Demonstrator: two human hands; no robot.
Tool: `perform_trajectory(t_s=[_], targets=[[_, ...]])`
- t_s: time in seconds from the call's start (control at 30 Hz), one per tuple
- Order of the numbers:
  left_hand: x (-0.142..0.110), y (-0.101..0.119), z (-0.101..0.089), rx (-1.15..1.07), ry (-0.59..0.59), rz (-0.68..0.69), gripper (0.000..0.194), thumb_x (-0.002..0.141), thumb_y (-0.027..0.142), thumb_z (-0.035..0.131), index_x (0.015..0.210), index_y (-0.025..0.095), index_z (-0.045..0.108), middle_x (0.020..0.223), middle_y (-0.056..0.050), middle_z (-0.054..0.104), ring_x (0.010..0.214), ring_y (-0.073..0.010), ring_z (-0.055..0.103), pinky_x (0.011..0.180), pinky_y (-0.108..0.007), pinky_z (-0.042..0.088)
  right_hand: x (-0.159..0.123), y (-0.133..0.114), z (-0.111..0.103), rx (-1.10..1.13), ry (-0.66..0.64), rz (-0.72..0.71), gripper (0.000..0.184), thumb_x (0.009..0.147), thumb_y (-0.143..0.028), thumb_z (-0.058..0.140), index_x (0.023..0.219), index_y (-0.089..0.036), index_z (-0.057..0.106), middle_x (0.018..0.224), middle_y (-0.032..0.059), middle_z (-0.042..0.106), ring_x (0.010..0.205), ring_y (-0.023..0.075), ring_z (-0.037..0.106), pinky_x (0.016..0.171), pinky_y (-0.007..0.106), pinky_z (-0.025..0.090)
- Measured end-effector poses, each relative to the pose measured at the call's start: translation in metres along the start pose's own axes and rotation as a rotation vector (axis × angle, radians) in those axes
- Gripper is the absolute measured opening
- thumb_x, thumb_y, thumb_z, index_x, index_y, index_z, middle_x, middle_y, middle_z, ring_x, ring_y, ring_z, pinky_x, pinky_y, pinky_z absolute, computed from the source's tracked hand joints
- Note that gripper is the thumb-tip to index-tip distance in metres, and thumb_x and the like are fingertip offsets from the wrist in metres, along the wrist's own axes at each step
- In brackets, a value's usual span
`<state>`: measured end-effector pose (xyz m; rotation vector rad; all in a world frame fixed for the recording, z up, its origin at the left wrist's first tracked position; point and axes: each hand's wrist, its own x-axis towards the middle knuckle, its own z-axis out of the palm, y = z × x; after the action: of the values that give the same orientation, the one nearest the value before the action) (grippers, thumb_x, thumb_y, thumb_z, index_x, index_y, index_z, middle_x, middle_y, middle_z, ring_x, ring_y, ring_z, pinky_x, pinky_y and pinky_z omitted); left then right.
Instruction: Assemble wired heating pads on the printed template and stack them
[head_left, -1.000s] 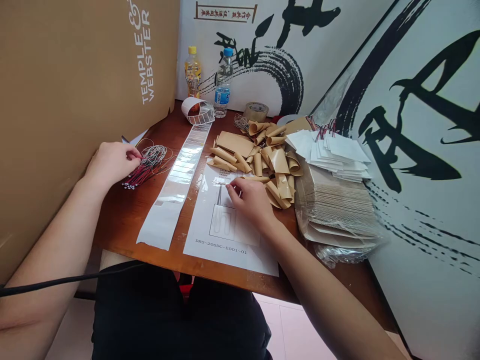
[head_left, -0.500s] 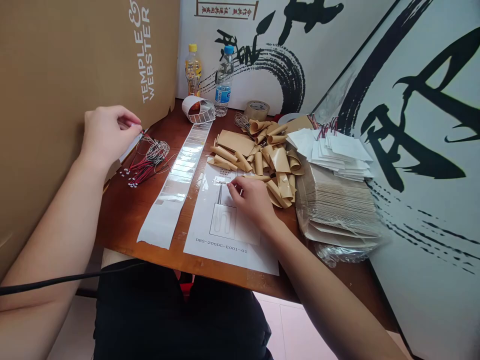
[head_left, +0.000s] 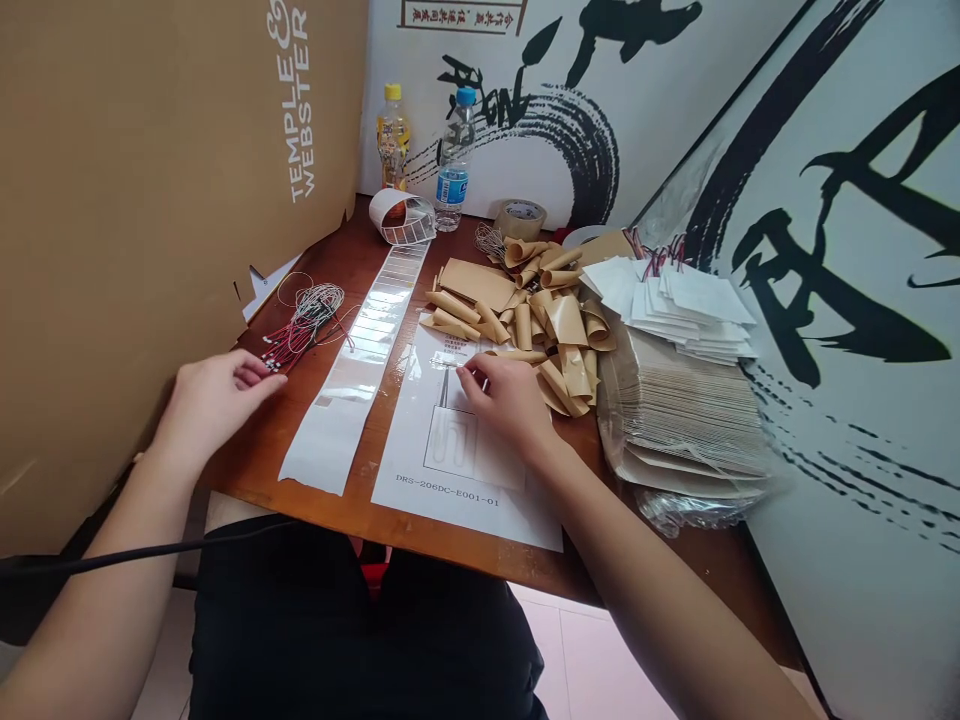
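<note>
A: Fingers [head_left: 471, 372] of the right hand [head_left: 510, 402] pinched down on the white printed paper sheet [head_left: 450, 480]. Gripping anything?
B: Can't tell! Left hand [head_left: 214, 400] hangs loosely open at nine o'clock, just beside the red-and-white wire bundle [head_left: 304, 325].

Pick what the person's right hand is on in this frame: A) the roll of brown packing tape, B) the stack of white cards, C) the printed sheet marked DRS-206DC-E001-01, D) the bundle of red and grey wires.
C: the right hand rests with its fingertips on the upper part of the printed sheet.
</note>
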<state>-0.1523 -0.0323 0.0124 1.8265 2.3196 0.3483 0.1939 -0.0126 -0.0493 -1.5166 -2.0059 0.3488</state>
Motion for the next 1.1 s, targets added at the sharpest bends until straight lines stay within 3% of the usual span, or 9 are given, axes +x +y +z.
perform_trajectory(t_s=[0.1,0.23,0.43,0.67,0.83,0.93,1.03,1.1], targets=[[-0.011,-0.007,0.007,0.071,-0.039,0.029,0.023,0.084,0.044,0.058,0.083,0.023,0.066,0.092,-0.006,0.076,0.089,-0.0245,0.070,0.086,-0.034,0.050,0.000,0.000,0.002,0.005,0.006,0.001,0.025,0.095,-0.032,0.054,0.076,-0.021,0.065,0.071,0.0056,0.069,0.065,0.0200,0.057,0.063,0.031,0.033],[-0.024,-0.015,0.002,0.146,-0.027,0.020,0.025,0.087,0.046,0.049,0.081,0.024,0.061,0.100,-0.009,0.076,0.090,-0.0297,0.068,0.073,-0.037,0.046,0.000,0.001,0.002,0.016,0.022,0.001,0.025,0.095,-0.032,0.054,0.074,-0.021,0.064,0.071,0.0056,0.068,0.066,0.0205,0.058,0.064,0.031,0.033],[-0.055,-0.019,-0.020,0.072,-0.058,-0.123,0.033,0.078,0.056,0.048,0.076,0.026,0.063,0.082,-0.004,0.077,0.084,-0.0274,0.071,0.079,-0.036,0.050,0.002,0.000,0.000,0.054,0.053,-0.006,0.024,0.093,-0.031,0.054,0.073,-0.021,0.063,0.069,0.0048,0.067,0.065,0.0203,0.057,0.066,0.032,0.035],[-0.057,-0.019,-0.018,-0.066,-0.006,-0.074,0.038,0.076,0.055,0.050,0.090,0.027,0.072,0.092,-0.002,0.080,0.085,-0.0255,0.071,0.083,-0.034,0.052,0.002,-0.011,-0.002,0.134,0.050,0.002,0.019,0.093,-0.027,0.055,0.076,-0.021,0.062,0.074,0.0053,0.068,0.070,0.0213,0.058,0.069,0.033,0.037],[-0.047,-0.019,-0.005,-0.166,-0.091,-0.065,0.041,0.080,0.054,0.050,0.097,0.026,0.073,0.089,-0.003,0.080,0.084,-0.0267,0.074,0.080,-0.035,0.051,0.010,-0.055,-0.003,0.264,-0.137,-0.060,0.012,0.092,-0.018,0.059,0.083,-0.020,0.066,0.089,0.0069,0.072,0.083,0.0211,0.063,0.080,0.035,0.045],[-0.043,-0.015,0.001,-0.252,-0.077,-0.038,0.039,0.081,0.054,0.052,0.098,0.025,0.073,0.082,-0.002,0.078,0.077,-0.0244,0.073,0.077,-0.033,0.051,0.029,-0.091,0.012,0.382,-0.322,-0.048,0.007,0.091,-0.014,0.066,0.092,-0.021,0.068,0.101,0.0058,0.075,0.078,0.0168,0.066,0.083,0.034,0.051],[-0.039,-0.009,0.007,-0.315,-0.054,-0.027,0.037,0.081,0.051,0.053,0.097,0.024,0.072,0.082,-0.002,0.077,0.074,-0.0221,0.072,0.072,-0.031,0.051,0.059,-0.119,0.037,0.509,-0.482,0.091,0.009,0.100,-0.026,0.062,0.103,-0.018,0.064,0.092,0.0068,0.074,0.059,0.0146,0.066,0.065,0.032,0.057],[-0.037,-0.006,0.011,-0.344,-0.047,-0.011,0.037,0.081,0.051,0.052,0.096,0.023,0.072,0.083,-0.003,0.076,0.073,-0.0214,0.069,0.069,-0.030,0.049,0.079,-0.129,0.052,0.585,-0.544,0.201,0.017,0.104,-0.031,0.056,0.097,-0.016,0.061,0.081,0.0068,0.071,0.053,0.0141,0.066,0.054,0.029,0.057]])
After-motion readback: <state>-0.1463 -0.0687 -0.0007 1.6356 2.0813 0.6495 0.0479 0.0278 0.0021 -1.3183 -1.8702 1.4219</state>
